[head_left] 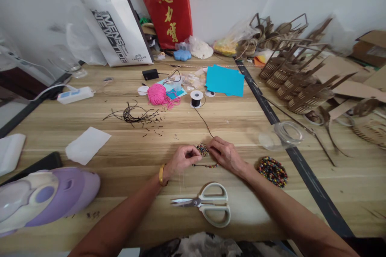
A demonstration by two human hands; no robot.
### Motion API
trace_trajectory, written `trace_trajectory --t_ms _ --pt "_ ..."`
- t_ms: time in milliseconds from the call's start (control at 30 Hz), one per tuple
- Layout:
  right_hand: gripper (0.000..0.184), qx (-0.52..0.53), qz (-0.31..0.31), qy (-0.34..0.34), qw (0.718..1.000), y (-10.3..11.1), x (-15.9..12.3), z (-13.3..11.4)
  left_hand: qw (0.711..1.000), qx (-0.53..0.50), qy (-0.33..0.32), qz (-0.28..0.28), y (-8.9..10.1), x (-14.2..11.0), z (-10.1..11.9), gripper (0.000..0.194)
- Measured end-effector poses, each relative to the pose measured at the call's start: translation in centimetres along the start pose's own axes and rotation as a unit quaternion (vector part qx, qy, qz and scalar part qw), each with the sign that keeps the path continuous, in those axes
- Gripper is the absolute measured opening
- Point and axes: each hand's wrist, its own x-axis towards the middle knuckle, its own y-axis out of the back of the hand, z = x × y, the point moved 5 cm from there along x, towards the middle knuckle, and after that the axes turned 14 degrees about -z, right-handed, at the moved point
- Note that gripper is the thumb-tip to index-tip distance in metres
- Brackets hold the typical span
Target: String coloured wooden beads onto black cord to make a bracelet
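Note:
A small pile of multicoloured beads (201, 149) lies on the table between my hands. My left hand (182, 159) has thumb and forefinger closed together at the pile's left edge; what they pinch is too small to make out. On the pile's right, my right hand (225, 155) is closed on a thin black cord (205, 122), which runs down from a white spool (196, 98). A short beaded strand (208, 165) lies just below the pile, its right end by my right fingers. Scissors (208, 204) with pale handles lie nearer me, blades pointing left.
A coil of strung beads (273, 171) sits beside my right forearm. Cut black cords (131, 114), pink yarn (157, 94) and blue sheets (225, 81) lie farther back. A purple and white device (64, 194) stands at left. Woven baskets (301, 84) crowd the right.

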Motion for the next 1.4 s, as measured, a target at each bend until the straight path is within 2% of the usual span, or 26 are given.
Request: trace_trajectory --t_ms 467,767,933,1400 --pt "0.012 -0.022 -0.015 -0.019 0.999 -0.2 0.0 0.2 1.0 -0.003 0.003 -0.003 -0.1 0.0 0.1 0.018" --pt "0.01 -0.018 -0.044 -0.01 0.999 -0.2 0.0 0.6 1.0 0.0 -0.001 0.001 0.0 0.0 0.2 0.017" --pt "0.008 -0.006 -0.04 -0.006 0.999 -0.3 -0.1 1.0 1.0 0.009 -0.002 0.0 0.0 0.0 0.3 0.017" --pt "0.009 -0.029 -0.065 -0.009 0.997 0.0 0.0 0.2 1.0 0.016 -0.006 0.003 0.0 0.1 0.0 0.016"
